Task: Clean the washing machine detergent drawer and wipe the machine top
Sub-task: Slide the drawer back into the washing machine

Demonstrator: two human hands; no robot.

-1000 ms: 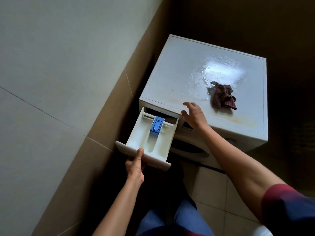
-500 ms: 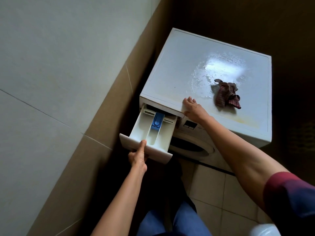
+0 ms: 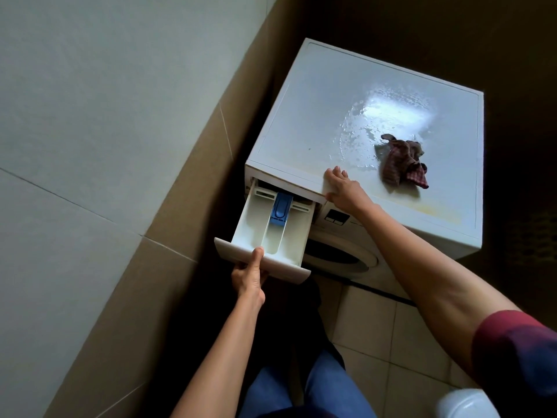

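A white washing machine (image 3: pixel 316 122) stands in a corner, its top wet and shiny near the back. Its white detergent drawer (image 3: pixel 256 233) is pulled far out at the front left, with a blue insert (image 3: pixel 281 210) in the middle compartment. My left hand (image 3: pixel 248 277) grips the drawer's front panel, thumb on top. My right hand (image 3: pixel 343 188) holds the machine's front top edge, fingers on top and thumb on the front face. A crumpled dark red checked cloth (image 3: pixel 402 164) lies on the top, right of that hand.
A tiled wall (image 3: pixel 105 146) runs close along the machine's left side. The round door (image 3: pixel 340 254) sits below the drawer. A tiled floor (image 3: pixel 370 336) lies beneath, with a white rounded object (image 3: pixel 465 404) at the bottom right. My blue-trousered legs (image 3: pixel 301 393) are below.
The drawer has slid back a little and out again, my left hand staying on its front. My right hand has shifted along the front edge. The view has shifted slightly.
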